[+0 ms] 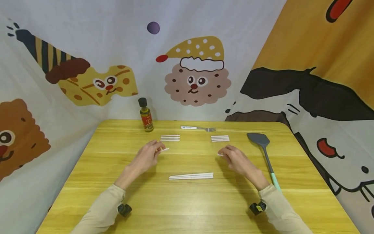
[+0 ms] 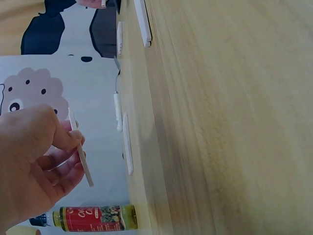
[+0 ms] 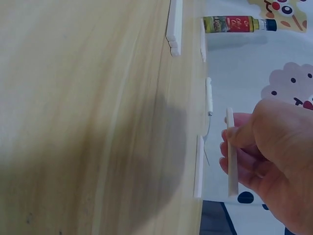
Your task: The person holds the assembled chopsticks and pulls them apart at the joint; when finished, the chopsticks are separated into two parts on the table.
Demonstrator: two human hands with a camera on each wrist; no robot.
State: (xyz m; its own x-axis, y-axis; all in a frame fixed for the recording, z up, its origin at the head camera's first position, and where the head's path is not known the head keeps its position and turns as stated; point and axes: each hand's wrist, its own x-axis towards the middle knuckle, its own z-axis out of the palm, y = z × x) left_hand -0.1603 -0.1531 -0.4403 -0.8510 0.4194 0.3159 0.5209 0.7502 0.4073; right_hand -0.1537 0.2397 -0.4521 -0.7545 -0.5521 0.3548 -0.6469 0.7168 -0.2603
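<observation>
My left hand (image 1: pixel 147 155) pinches a short, flat white stick (image 2: pixel 84 157) between thumb and fingers, raised over the table. On the other side, my right hand (image 1: pixel 236 160) holds a similar white stick (image 3: pixel 232 164) the same way, also off the tabletop. Just beyond the left hand lies a row of several white sticks (image 1: pixel 170 137), side by side. A matching row of sticks (image 1: pixel 220 138) lies beyond the right hand. Nearer the person, between the two forearms, several more white sticks (image 1: pixel 191 176) form a longer bundle on the wood.
An olive oil bottle (image 1: pixel 147 119) stands at the back left of the wooden table (image 1: pixel 187 208). A fork with a white handle (image 1: pixel 189 127) lies along the back. On the right, a grey spatula (image 1: pixel 259 139) with a mint handle reaches under the right forearm. A printed curtain (image 1: pixel 193 19) hangs behind.
</observation>
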